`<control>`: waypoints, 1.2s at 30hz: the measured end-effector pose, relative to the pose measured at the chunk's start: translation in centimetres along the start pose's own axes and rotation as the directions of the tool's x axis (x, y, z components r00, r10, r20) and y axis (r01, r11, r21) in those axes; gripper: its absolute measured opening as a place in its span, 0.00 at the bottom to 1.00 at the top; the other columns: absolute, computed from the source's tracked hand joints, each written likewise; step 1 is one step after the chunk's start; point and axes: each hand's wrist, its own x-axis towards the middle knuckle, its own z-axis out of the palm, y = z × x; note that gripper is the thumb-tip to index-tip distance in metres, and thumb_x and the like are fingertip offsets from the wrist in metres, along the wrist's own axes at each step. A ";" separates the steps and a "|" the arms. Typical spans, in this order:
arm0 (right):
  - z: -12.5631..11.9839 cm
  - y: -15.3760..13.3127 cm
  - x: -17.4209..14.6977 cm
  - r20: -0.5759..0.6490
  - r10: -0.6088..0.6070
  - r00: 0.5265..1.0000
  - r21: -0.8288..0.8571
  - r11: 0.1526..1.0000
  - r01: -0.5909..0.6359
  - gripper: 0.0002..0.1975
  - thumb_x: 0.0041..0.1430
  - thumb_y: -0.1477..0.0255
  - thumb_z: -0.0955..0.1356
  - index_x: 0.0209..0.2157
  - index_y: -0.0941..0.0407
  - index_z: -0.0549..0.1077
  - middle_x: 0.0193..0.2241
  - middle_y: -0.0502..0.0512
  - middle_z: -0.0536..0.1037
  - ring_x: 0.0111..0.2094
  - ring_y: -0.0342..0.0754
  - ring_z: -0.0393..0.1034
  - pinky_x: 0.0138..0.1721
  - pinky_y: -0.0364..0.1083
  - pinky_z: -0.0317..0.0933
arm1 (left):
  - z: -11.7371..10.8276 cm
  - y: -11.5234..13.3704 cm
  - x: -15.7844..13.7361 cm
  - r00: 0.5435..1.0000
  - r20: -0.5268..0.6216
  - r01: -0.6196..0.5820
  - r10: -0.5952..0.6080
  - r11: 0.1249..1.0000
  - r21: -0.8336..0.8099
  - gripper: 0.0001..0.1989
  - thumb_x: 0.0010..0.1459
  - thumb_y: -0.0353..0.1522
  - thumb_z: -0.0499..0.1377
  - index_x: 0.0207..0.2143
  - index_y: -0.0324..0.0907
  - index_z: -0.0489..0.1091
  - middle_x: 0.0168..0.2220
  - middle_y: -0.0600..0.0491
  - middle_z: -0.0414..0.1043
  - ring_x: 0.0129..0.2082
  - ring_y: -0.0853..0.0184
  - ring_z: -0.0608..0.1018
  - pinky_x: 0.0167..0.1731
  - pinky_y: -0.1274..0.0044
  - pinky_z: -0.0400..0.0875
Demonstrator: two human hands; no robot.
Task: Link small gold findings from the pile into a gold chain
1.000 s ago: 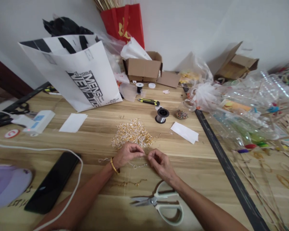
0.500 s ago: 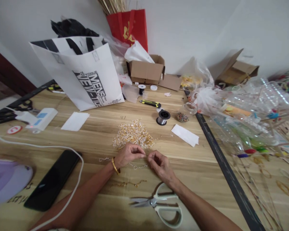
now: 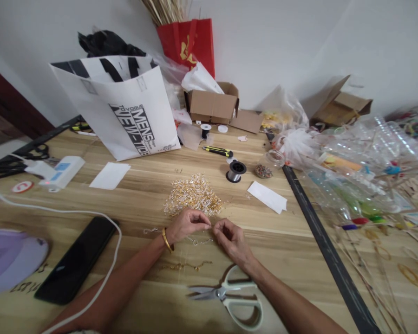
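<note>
Wooden tabletop (image 3: pixel 282 239) stretches right from the narrowly pinched hands (image 3: pixel 232 239) to a black strip (image 3: pixel 319 233); their hold is unclear.

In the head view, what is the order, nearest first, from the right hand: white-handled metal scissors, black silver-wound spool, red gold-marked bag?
Right hand:
1. White-handled scissors, near side.
2. Black silver-wound spool, beyond the hand.
3. Red bag, back wall.

One head-worn camera gives the only view: from above the near side of the scissors (image 3: pixel 221 292) it faces forward and down, fairly close to the hands (image 3: pixel 188 226) just beyond them, yet wide enough to take in the desk (image 3: pixel 292 241) around the scissors and the wall (image 3: pixel 257 46) far behind
</note>
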 end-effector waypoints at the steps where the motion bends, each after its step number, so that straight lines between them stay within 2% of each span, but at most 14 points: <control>1: 0.0 0.0 0.0 0.001 -0.003 1.000 0.001 1.000 0.003 0.13 0.57 0.63 0.64 0.28 0.58 0.66 0.19 0.47 0.62 0.21 0.40 0.55 0.21 0.40 0.49 | 0.0 0.0 0.0 1.000 0.001 -0.002 0.002 1.000 0.006 0.08 0.46 0.32 0.64 0.28 0.34 0.74 0.27 0.51 0.75 0.27 0.70 0.74 0.30 0.80 0.67; 36: 0.0 0.2 0.2 -0.004 -0.017 1.000 -0.034 0.999 0.017 0.12 0.57 0.64 0.64 0.28 0.59 0.67 0.20 0.48 0.64 0.21 0.40 0.55 0.22 0.39 0.50 | 0.0 -0.1 0.0 0.999 0.048 -0.002 0.003 1.000 -0.017 0.08 0.47 0.32 0.63 0.29 0.35 0.73 0.28 0.51 0.75 0.28 0.70 0.75 0.31 0.79 0.68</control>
